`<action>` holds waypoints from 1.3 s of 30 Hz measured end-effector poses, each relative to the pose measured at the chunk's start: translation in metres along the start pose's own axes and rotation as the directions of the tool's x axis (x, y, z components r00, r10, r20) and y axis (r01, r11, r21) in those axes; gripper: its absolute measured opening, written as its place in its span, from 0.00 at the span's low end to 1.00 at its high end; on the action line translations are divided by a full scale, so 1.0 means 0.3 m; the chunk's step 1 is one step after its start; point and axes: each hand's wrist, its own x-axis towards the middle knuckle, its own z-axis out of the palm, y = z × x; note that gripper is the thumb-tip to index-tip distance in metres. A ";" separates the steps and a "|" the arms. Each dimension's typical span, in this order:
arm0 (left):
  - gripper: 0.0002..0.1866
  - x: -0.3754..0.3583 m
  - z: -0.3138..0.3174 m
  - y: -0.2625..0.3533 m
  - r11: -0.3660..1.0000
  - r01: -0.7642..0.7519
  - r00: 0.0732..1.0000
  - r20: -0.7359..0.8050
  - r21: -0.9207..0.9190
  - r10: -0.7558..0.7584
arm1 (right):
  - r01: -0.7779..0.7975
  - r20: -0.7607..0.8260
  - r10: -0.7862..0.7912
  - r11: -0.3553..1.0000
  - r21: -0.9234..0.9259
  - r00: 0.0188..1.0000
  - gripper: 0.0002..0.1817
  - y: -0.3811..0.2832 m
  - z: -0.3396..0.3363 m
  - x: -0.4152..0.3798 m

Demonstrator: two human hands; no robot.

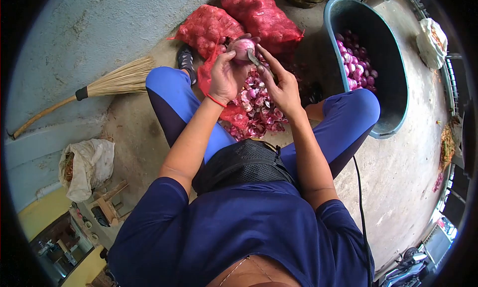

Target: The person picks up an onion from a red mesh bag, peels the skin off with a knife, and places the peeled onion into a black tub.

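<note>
A pink-purple onion [242,49] is held up in my left hand [228,74], whose fingers wrap round its far side. My right hand [283,86] grips a small knife [254,57], with the blade at the onion's right side. Beneath both hands, a heap of purple onion skins [259,108] lies on the floor between my legs. Beyond them, two red mesh sacks of onions stand side by side, the left one [206,28] close to my left hand and the other [264,18] to its right.
A large blue-grey tub [401,83] at the right holds peeled onions [356,63]. A straw broom [117,79] rests by the wall at the left. Pale sacks stand at the lower left [99,162] and far right [431,43]. A black cable [362,207] runs beside me.
</note>
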 end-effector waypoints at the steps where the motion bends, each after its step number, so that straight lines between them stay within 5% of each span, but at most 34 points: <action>1: 0.28 0.000 0.005 -0.001 1.000 -0.011 1.000 0.023 0.011 0.011 | 0.012 -0.007 -0.012 1.000 0.002 1.000 0.28 0.005 0.000 0.002; 9: 0.30 0.000 0.018 0.014 0.998 0.058 0.994 0.094 0.005 -0.058 | 0.048 -0.019 -0.046 0.988 0.146 0.999 0.27 0.056 0.006 0.018; 16: 0.33 0.005 0.030 -0.011 0.932 -0.163 0.987 0.049 0.323 0.156 | -0.198 -0.021 0.271 0.751 0.630 0.962 0.23 -0.012 0.006 0.032; 24: 0.30 -0.002 0.018 -0.012 0.825 -0.266 0.961 0.072 0.499 0.266 | -0.194 0.039 0.223 0.737 0.647 0.974 0.22 0.007 -0.009 0.028; 33: 0.23 0.003 0.011 -0.008 0.918 -0.229 0.962 -0.066 0.323 0.264 | -0.226 0.055 0.245 0.756 0.615 0.968 0.21 0.002 0.008 0.019; 39: 0.18 0.020 -0.028 -0.005 0.891 -0.204 0.957 -0.108 0.407 0.268 | -0.238 0.110 0.216 0.768 0.595 0.970 0.22 -0.017 -0.004 0.009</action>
